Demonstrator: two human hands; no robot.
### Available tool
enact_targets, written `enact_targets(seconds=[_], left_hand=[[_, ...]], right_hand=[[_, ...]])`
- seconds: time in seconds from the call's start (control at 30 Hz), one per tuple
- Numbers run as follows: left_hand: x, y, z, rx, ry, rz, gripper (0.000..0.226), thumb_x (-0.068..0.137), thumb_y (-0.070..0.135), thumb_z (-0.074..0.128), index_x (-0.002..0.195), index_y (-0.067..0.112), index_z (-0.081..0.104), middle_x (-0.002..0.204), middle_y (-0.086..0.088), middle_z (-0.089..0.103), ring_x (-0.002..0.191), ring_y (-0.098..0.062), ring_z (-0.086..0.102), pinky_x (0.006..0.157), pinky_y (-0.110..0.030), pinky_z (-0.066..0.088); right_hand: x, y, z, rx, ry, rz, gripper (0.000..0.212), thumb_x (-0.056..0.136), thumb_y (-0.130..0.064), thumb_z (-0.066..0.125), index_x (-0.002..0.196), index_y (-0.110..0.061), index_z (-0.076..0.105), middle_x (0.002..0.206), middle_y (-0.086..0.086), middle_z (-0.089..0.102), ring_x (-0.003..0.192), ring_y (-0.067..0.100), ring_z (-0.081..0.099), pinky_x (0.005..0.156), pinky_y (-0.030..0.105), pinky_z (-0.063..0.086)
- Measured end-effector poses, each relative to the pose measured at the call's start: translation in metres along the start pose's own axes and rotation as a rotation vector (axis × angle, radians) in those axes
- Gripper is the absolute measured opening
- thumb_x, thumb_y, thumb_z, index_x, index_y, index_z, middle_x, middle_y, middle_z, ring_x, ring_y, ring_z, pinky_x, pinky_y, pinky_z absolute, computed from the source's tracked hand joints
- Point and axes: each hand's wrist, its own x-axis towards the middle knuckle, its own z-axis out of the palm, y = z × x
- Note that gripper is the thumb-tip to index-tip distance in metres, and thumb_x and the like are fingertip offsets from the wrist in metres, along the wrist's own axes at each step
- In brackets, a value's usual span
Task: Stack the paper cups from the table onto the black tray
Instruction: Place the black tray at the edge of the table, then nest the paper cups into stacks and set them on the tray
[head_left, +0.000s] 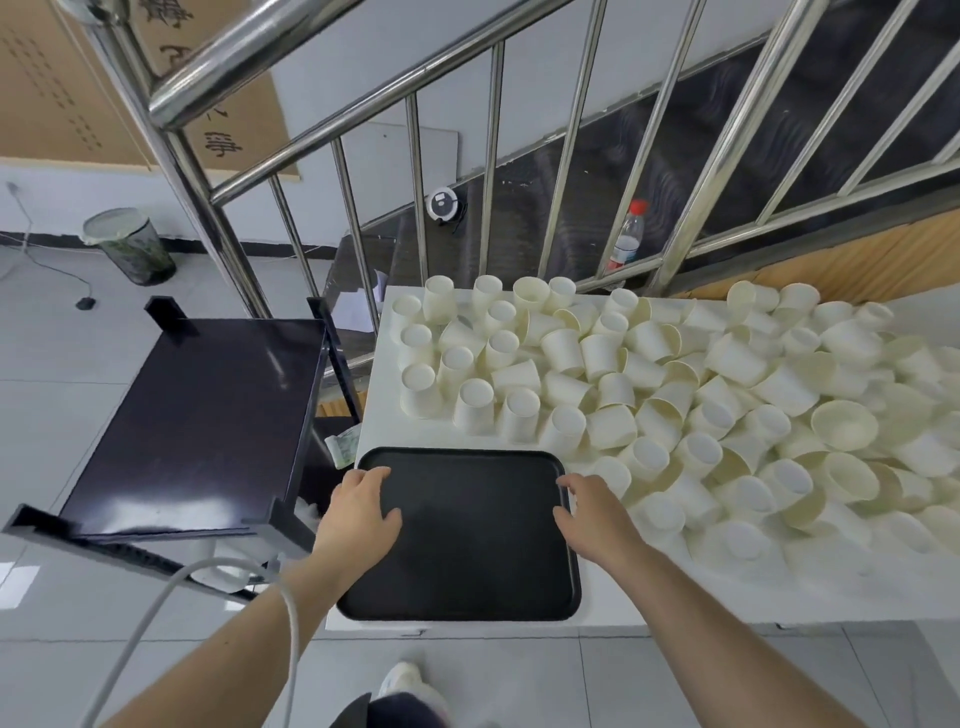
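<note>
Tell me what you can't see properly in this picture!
From the head view:
- The paper cups: the pile runs off the right edge, so no full count.
- The bottle: label too small, railing bars partly hide it.
- The black tray: both hands, left and right, cover its side rims.

Head-worn wide-angle view, steeply downward, close over table (727, 597) edge

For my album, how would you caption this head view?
Both hands, left and right, rest on an empty black tray beside heaped paper cups.
</note>
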Motion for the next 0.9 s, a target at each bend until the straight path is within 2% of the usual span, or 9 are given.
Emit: enact_targets(seconds=[0.23, 0.37, 0.47, 0.57, 0.7, 0.8, 0.9], left_hand=[[0.038, 0.027, -0.016, 0.046, 0.024, 0.049, 0.058, 0.091, 0.025, 0.055, 0.144, 0.017, 0.033, 0.144, -0.003, 0.035, 0.127, -0.021, 0.042, 0.089, -0.035, 0.049], [0.087, 0.049, -0.029, 0.094, 0.031, 0.074, 0.060, 0.091, 0.022, 0.054, 0.145, 0.015, 0.031, 0.144, -0.007, 0.034, 0.130, -0.027, 0.038, 0.094, -0.040, 0.045], [0.117, 0.059, -0.033, 0.113, 0.042, 0.103, 0.061, 0.089, 0.020, 0.056, 0.144, 0.014, 0.031, 0.141, -0.009, 0.035, 0.127, -0.029, 0.038, 0.091, -0.041, 0.045], [0.139, 0.062, -0.033, 0.148, 0.026, 0.127, 0.062, 0.088, 0.019, 0.056, 0.144, 0.016, 0.029, 0.146, -0.008, 0.028, 0.130, -0.030, 0.034, 0.093, -0.042, 0.045], [0.154, 0.060, -0.027, 0.191, -0.001, 0.150, 0.065, 0.090, 0.017, 0.054, 0.147, 0.022, 0.023, 0.154, -0.004, 0.017, 0.138, -0.031, 0.022, 0.097, -0.043, 0.044], [0.161, 0.059, -0.021, 0.168, -0.018, 0.167, 0.065, 0.092, 0.016, 0.053, 0.148, 0.024, 0.021, 0.154, -0.001, 0.018, 0.136, -0.031, 0.026, 0.099, -0.043, 0.043], [0.162, 0.058, -0.020, 0.114, 0.019, 0.181, 0.059, 0.092, 0.014, 0.053, 0.145, 0.022, 0.030, 0.147, -0.001, 0.032, 0.127, -0.029, 0.037, 0.091, -0.041, 0.047]], right_hand=[[0.015, -0.008, -0.008, 0.022, -0.008, -0.061, 0.042, 0.097, -0.025, 0.054, 0.138, -0.022, 0.047, 0.139, -0.003, 0.045, 0.125, 0.016, 0.050, 0.103, 0.029, 0.043], [0.032, -0.021, -0.014, 0.058, -0.016, -0.037, 0.040, 0.096, -0.025, 0.054, 0.136, -0.022, 0.049, 0.135, -0.004, 0.050, 0.120, 0.014, 0.053, 0.101, 0.028, 0.045], [0.048, -0.035, -0.019, 0.080, -0.010, -0.049, 0.039, 0.096, -0.024, 0.053, 0.135, -0.021, 0.050, 0.126, -0.005, 0.052, 0.110, 0.011, 0.054, 0.099, 0.028, 0.046], [0.063, -0.053, -0.023, 0.116, 0.014, -0.059, 0.037, 0.097, -0.023, 0.052, 0.134, -0.021, 0.050, 0.116, -0.009, 0.051, 0.104, 0.008, 0.053, 0.094, 0.024, 0.046], [0.078, -0.074, -0.022, 0.165, -0.003, -0.079, 0.035, 0.097, -0.023, 0.052, 0.133, -0.020, 0.052, 0.115, -0.009, 0.052, 0.102, 0.009, 0.054, 0.092, 0.022, 0.045], [0.090, -0.082, -0.020, 0.200, -0.034, -0.079, 0.036, 0.097, -0.024, 0.052, 0.133, -0.021, 0.052, 0.113, -0.010, 0.053, 0.096, 0.007, 0.054, 0.084, 0.020, 0.045], [0.095, -0.086, -0.019, 0.238, -0.076, -0.075, 0.034, 0.097, -0.025, 0.051, 0.131, -0.022, 0.053, 0.112, -0.009, 0.056, 0.093, 0.007, 0.055, 0.081, 0.020, 0.045]])
